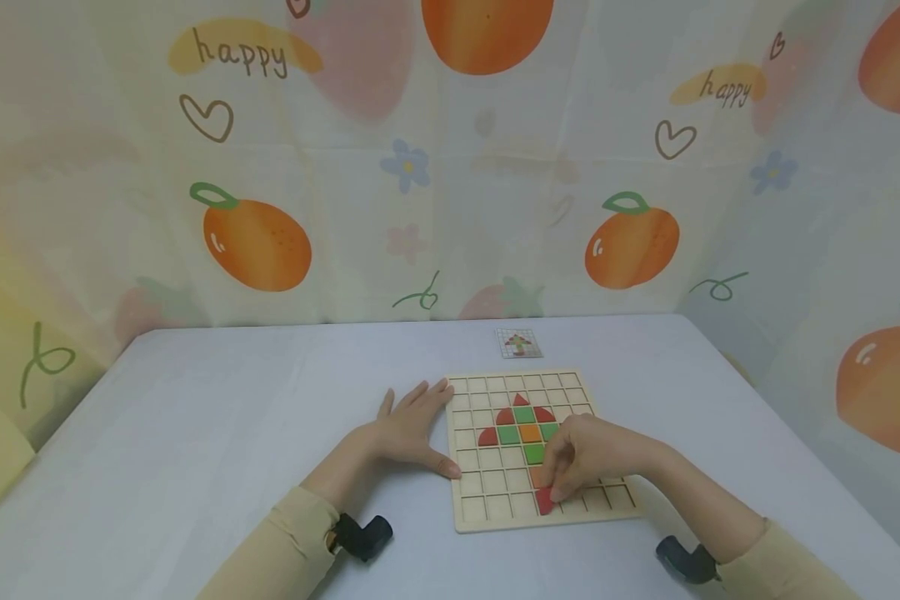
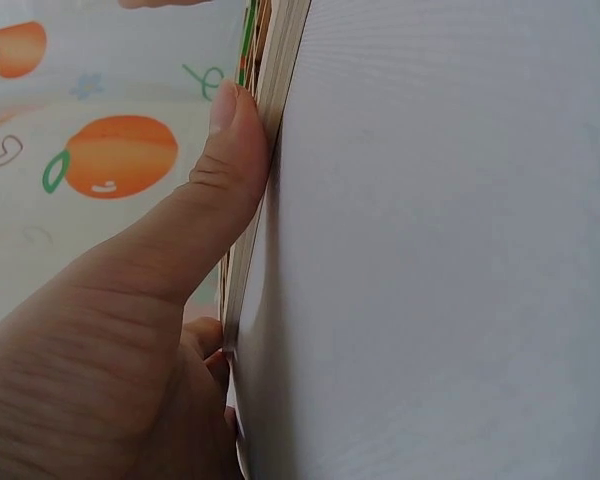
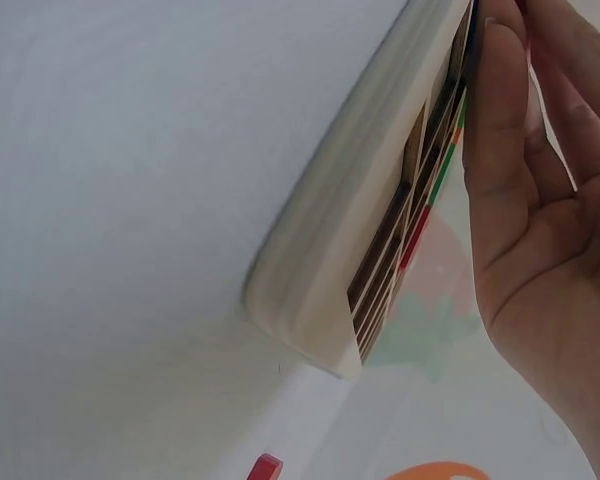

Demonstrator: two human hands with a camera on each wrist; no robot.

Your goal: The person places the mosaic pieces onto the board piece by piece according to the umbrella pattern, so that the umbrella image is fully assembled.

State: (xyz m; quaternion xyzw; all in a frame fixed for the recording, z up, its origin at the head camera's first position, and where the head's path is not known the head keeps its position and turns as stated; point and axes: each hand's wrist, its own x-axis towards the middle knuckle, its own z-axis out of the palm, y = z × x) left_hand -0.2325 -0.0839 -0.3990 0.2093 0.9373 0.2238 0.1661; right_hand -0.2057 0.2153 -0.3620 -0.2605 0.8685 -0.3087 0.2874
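Note:
A square wooden grid board (image 1: 495,483) lies on the white table. Red, green and orange tiles fill some of its cells. My left hand (image 1: 408,433) rests against the board's left edge with fingers spread; in the left wrist view its thumb (image 2: 235,140) touches the rim. Over the lower right part of the board, my right hand (image 1: 603,448) has its fingers bent and pinches a red tile (image 1: 544,502) in the bottom row. Just above that tile, an orange tile (image 1: 536,476) is partly covered by the fingers. Green tiles (image 1: 534,454) and a red tip tile (image 1: 521,400) lie higher up.
Behind the board lies a small card (image 1: 519,342) with a gridded picture in red, green and orange. In the right wrist view a separate red piece (image 3: 266,467) shows at the bottom edge. A fruit-patterned curtain (image 1: 480,192) hangs behind the table.

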